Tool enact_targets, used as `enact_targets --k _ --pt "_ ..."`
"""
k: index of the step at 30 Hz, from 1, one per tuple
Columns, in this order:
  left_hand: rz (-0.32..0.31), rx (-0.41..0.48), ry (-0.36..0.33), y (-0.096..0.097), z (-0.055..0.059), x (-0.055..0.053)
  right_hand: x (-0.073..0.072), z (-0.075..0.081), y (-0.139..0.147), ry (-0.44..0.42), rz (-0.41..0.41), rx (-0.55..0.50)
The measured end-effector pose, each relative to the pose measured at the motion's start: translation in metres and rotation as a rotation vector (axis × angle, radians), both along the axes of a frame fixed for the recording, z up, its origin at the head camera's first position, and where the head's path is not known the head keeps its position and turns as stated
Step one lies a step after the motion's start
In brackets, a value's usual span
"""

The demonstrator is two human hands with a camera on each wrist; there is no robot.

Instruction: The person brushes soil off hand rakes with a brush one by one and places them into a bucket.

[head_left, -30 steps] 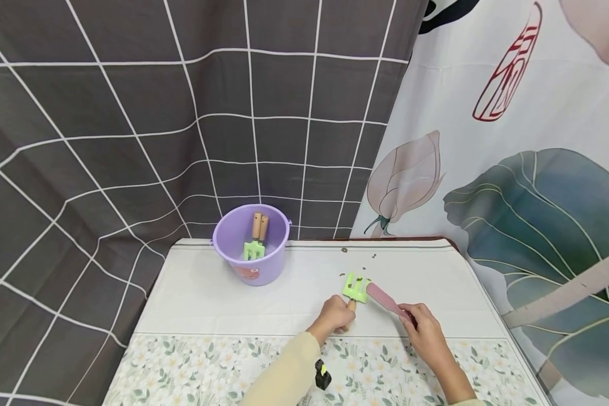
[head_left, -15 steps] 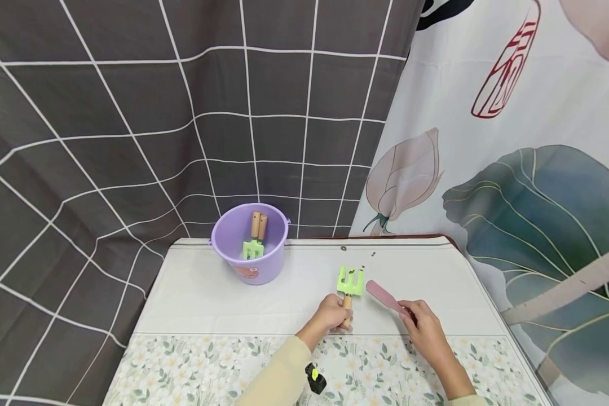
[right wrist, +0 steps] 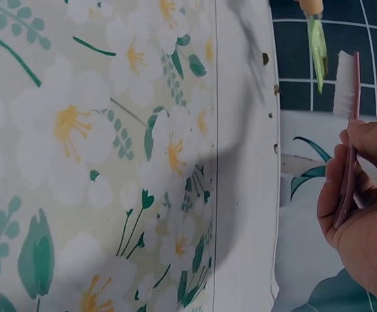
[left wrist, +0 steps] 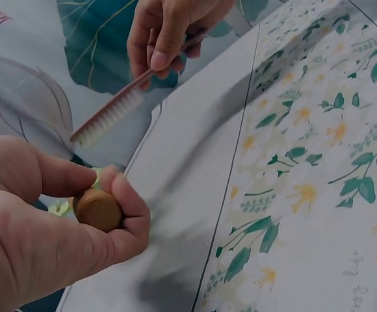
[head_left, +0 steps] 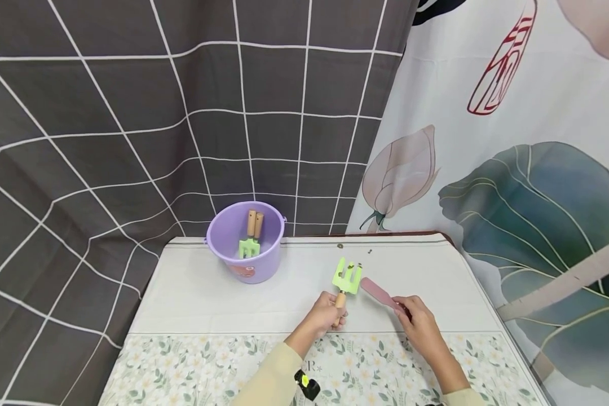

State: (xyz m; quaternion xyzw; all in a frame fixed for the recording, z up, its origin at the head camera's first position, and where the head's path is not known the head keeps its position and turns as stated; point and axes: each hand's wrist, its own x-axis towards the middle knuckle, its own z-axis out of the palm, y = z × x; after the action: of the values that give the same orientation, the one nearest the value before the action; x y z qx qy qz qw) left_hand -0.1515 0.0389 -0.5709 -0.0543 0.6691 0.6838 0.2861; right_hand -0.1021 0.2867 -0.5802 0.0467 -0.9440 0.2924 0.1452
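Note:
My left hand grips the wooden handle of a light green toy garden fork. Its tines point toward the back, with dark bits showing at them. In the left wrist view, thumb and fingers wrap round the handle's rounded end. A pink brush is held by its handle in my right hand. White bristles show in the right wrist view, facing the fork. Brush tip and fork are close together in the head view, a small gap between them.
A purple bucket stands at the table's back left, holding two green tools with wooden handles. Small dark bits lie near the table's back edge. A grid curtain hangs behind, beside a white printed one.
The fork has moved left, away from the brush that overlapped it, and its tines now lean right. The left hand went with it. The right hand and brush have barely moved.

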Motion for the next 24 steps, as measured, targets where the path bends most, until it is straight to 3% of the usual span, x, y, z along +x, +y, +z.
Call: enact_targets --k 8,24 --pt "0.035 0.045 0.017 0.001 0.006 0.006 -0.009 0.006 -0.007 0.02 0.035 0.029" --pt "0.033 0.067 0.0 -0.002 0.003 0.019 -0.033 0.019 -0.021 0.028 0.159 0.124"
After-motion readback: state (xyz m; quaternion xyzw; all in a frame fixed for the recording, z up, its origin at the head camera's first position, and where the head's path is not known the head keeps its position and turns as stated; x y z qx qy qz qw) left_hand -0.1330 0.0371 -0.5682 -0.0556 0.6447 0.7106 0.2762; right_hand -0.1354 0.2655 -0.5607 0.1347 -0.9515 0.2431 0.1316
